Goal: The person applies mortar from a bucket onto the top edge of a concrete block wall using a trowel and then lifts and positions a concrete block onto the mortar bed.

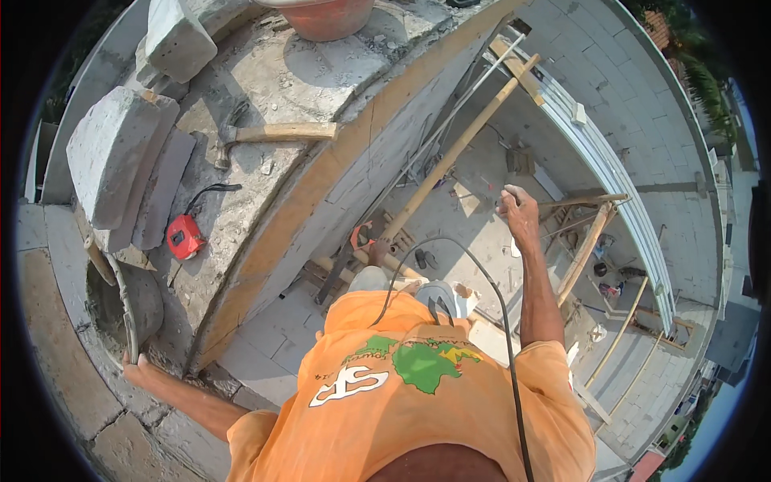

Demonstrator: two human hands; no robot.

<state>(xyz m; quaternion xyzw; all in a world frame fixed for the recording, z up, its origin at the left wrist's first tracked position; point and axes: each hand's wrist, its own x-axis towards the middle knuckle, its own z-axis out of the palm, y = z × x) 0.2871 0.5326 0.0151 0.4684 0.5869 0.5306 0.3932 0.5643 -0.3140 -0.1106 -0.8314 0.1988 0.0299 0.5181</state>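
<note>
My left hand (138,371) reaches out to the left and closes on the rim of a grey, mortar-smeared bucket (144,301). A tool with a wooden handle (99,261) stands in the bucket, its lower end hidden. My right hand (520,215) is raised on the right, over the drop to the floor below, its fingers curled in with nothing visible in them. On the wall top beyond the bucket lie a red tape measure (185,237) and a hammer (277,132) with a wooden handle. Grey blocks (112,161) are stacked beside them.
A reddish tub (328,18) stands at the far end of the dusty wall top. A wooden board (273,265) runs along the wall's edge. Below, a wooden pole (462,149) crosses the room. Long metal profiles (618,173) lean at right. A black cable (502,301) loops past my body.
</note>
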